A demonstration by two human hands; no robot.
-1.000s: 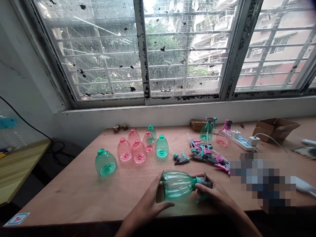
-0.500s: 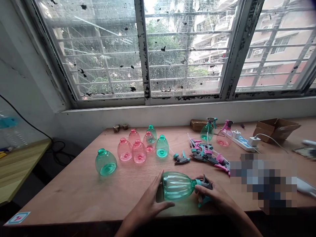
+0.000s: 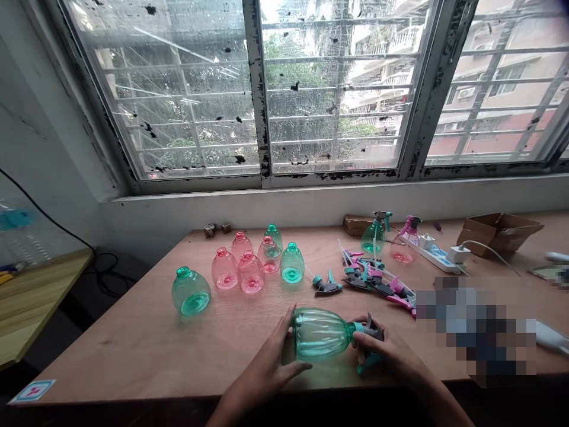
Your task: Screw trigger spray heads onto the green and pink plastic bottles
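A green see-through bottle (image 3: 319, 333) lies on its side near the front edge of the wooden table (image 3: 133, 344). My left hand (image 3: 267, 370) cups its base, fingers curled round it. My right hand (image 3: 391, 353) is closed on the grey and teal spray head (image 3: 371, 332) at the bottle's neck. Farther back stand several pink bottles (image 3: 242, 267) and green bottles (image 3: 291, 264) without heads. One more green bottle (image 3: 190, 292) stands alone at the left.
A heap of loose spray heads (image 3: 371, 279) lies right of centre, one apart (image 3: 326, 284). Two finished spray bottles (image 3: 391, 237), a power strip (image 3: 438, 255) and cardboard boxes (image 3: 498, 230) sit at the back right. A blurred-out patch (image 3: 478, 326) covers the right front.
The spray head has turned a little in my right hand at the bottle's neck. The bottle and my left hand have barely moved.
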